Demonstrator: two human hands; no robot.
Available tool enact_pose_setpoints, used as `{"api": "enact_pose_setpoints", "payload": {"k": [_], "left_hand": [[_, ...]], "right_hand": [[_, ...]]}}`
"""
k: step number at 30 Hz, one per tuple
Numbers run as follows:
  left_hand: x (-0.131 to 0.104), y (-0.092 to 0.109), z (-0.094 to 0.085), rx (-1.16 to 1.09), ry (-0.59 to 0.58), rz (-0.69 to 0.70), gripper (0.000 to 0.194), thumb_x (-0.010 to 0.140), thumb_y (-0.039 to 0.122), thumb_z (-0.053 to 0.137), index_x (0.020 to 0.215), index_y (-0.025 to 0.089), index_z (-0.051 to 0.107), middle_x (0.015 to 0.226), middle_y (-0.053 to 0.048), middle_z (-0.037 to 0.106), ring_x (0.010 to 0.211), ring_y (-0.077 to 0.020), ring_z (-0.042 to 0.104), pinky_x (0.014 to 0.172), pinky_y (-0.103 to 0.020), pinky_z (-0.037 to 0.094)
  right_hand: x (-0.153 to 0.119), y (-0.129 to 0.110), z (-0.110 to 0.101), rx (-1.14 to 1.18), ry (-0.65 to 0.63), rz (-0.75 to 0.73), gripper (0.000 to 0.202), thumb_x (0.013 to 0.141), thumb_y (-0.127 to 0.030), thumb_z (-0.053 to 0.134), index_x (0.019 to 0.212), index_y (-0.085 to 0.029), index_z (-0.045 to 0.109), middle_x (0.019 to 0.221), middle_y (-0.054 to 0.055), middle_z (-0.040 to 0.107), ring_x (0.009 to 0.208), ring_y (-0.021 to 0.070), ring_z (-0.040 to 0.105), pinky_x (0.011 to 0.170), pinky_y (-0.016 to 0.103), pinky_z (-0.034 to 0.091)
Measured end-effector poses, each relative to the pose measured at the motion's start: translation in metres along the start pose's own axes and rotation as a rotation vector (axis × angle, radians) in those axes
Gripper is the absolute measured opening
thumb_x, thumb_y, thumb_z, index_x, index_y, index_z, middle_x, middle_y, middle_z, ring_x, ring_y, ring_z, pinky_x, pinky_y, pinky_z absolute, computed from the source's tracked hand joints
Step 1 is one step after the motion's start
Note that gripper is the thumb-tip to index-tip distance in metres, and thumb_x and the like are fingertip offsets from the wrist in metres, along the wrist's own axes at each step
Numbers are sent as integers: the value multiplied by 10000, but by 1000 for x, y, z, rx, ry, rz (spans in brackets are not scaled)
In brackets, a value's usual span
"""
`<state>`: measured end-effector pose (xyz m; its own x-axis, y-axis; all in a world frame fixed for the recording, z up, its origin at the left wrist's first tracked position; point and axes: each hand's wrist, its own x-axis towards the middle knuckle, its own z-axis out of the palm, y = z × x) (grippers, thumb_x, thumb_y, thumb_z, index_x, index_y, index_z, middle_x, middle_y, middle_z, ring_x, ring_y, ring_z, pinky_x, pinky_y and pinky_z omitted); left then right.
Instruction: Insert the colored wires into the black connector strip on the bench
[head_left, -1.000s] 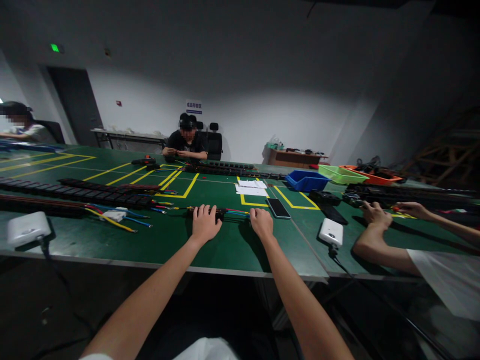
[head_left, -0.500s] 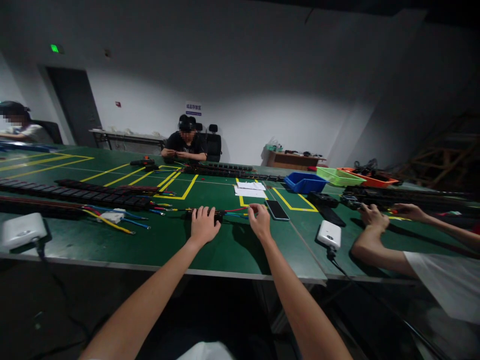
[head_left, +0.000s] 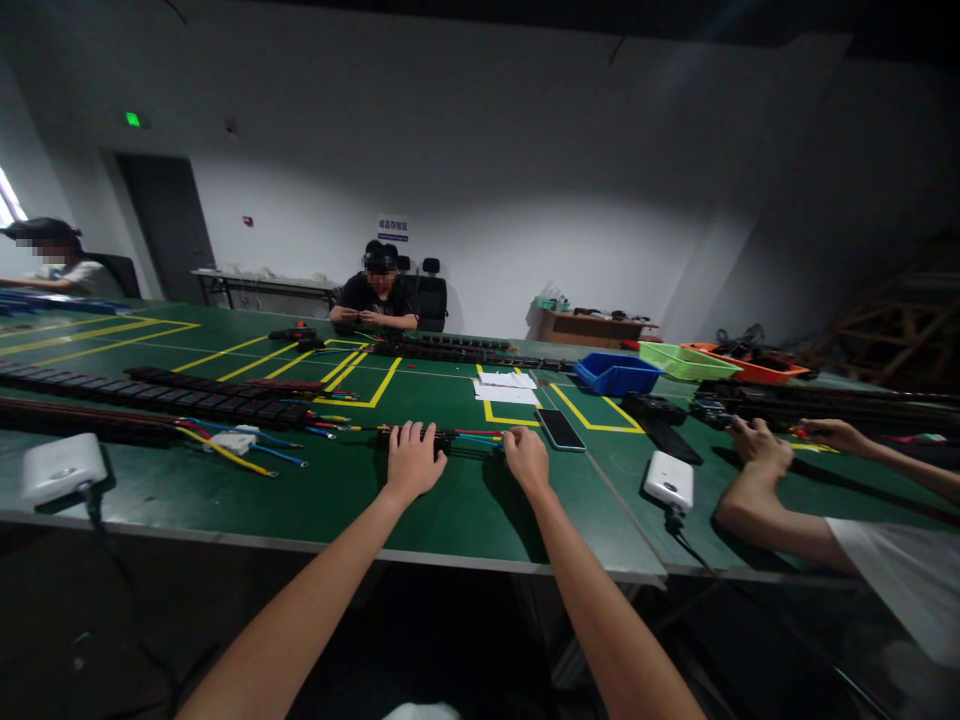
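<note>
On the green table, my left hand lies over a short black part, its fingers slightly apart on top of it. Red, blue and yellow wires run out of the part's right side. The fingers of my right hand are pinched at the right ends of these wires. Thinner wires leave the part on the left. A dark phone lies just right of my right hand, and white papers are behind it.
Black strips with coloured wires lie left, near a white device. Another white device, a blue bin, a green bin and an orange bin are right. A person's hand works at right; another person sits opposite.
The view has shifted slightly, so the scene appears lower and further right. My right-hand fingers look more closed at the wire ends. My left hand stays over the black part.
</note>
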<state>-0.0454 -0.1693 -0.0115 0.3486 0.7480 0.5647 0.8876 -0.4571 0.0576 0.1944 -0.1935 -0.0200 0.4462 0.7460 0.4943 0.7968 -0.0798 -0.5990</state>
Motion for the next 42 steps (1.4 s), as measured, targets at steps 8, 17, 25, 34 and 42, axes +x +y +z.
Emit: {"api": "enact_pose_setpoints", "payload": {"k": [8,17,25,34,42], "left_hand": [[0,1,1,20,20,0,522,919,390,492,1371,150,592,1372,-170,612,1343,-354,478,1177,-552,299],[0,2,1,9,14,-13,516,909,384,506,1365,160,596,1377,-171,607,1345,-355,473,1175,-554,295],[1,3,-6,1,-30,-10,536,930,404,469,1393,156,578,1397,-173,600,1359,-359,468,1177,-568,306],[2,2,-7,-13,-23,-7,525,926,398,469,1389,178,582,1397,-166,602,1360,-363,467,1178,-578,300],[1,1,-1,18,9,-6,527,911,386,484,1372,154,590,1380,-177,603,1348,-360,470,1177,-559,294]], "right_hand": [[0,-3,-4,-131,-113,-23,382,1002,-369,426,906,-177,741,942,139,704,867,236,630,740,295,412],[1,-5,-6,-41,-140,34,457,1009,-441,381,875,-182,733,902,141,737,815,248,659,663,292,394],[3,-3,-2,280,4,-25,329,918,-381,482,998,-151,704,974,116,735,887,246,663,788,313,459],[0,-5,-4,-74,-111,-16,414,1002,-366,386,861,-170,722,929,143,720,870,242,635,760,307,423],[2,-4,-3,-25,-65,-25,384,1004,-383,409,914,-174,719,941,124,722,890,241,640,753,296,417]]}}
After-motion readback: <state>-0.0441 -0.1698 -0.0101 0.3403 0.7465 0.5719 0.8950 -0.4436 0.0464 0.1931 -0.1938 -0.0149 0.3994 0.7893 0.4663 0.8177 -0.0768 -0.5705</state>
